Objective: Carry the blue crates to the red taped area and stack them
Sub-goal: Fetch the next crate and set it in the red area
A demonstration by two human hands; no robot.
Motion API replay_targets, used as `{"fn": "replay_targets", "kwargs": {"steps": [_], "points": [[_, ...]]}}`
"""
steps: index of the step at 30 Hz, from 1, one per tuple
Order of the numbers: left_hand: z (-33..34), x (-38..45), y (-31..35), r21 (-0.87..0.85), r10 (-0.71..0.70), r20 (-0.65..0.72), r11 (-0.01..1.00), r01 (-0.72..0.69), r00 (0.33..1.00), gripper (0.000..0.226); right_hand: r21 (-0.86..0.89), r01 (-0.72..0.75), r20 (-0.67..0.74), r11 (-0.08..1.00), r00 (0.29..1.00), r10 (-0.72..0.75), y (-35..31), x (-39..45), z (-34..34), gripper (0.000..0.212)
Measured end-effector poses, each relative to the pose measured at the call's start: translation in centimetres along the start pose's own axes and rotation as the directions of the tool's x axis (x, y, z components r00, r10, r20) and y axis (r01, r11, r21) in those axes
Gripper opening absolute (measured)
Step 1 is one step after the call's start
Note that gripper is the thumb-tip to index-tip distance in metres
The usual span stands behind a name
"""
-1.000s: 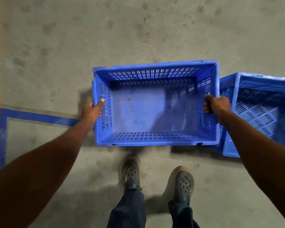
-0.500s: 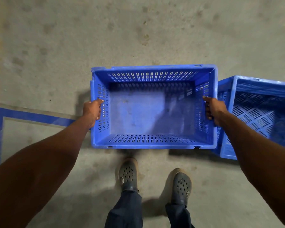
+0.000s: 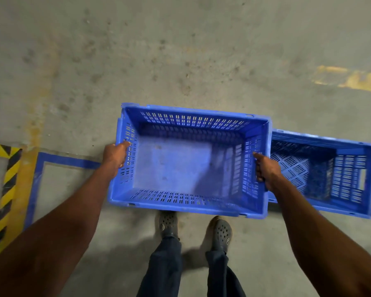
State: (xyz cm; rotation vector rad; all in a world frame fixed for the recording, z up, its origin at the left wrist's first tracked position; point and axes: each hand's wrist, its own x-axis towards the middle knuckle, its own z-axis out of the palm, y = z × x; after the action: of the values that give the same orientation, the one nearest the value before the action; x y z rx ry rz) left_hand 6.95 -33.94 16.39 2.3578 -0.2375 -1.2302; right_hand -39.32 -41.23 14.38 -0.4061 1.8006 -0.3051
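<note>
The crate is held by its two short ends, one hand on each, so that the weight is shared and it stays nearly level; it is empty and seems to be off the floor, in front of the person's shoes. The grip at mid-height of the walls probably uses the handle holes there, but I cannot see these holes on this crate.

The left hand is on the outside of the left wall. Its thumb lies over the top part of the wall and points inward; the other fingers are curled against the outer side, mostly hidden. The right hand grips the right wall in the same way, with the thumb on the inner edge and the fingers wrapped round the outer side. Both arms are stretched forward and down, nearly straight.

A second crate stands on the floor just beside the right end of the held one; whether they touch, I cannot tell. Blue tape and a yellow-black strip mark the floor on the left. No red tape is in view, so I judge that the carrying is only at its start.
</note>
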Motion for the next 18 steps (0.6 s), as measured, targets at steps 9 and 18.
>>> {"fn": "replay_targets", "kwargs": {"steps": [9,18], "points": [[-10.9,-18.7,7.7,-0.077,0.024,-0.027,0.997,-0.026,0.999,0.031,0.004,0.046,0.091,0.999,0.995,-0.046,-7.5,-20.4,-7.5,0.045],[-19.0,-38.0,10.9,-0.150,0.079,-0.027,0.985,-0.083,0.996,0.031,0.014,0.138,0.043,0.990,0.989,-0.139,-11.5,-39.4,-16.3,0.042]]}}
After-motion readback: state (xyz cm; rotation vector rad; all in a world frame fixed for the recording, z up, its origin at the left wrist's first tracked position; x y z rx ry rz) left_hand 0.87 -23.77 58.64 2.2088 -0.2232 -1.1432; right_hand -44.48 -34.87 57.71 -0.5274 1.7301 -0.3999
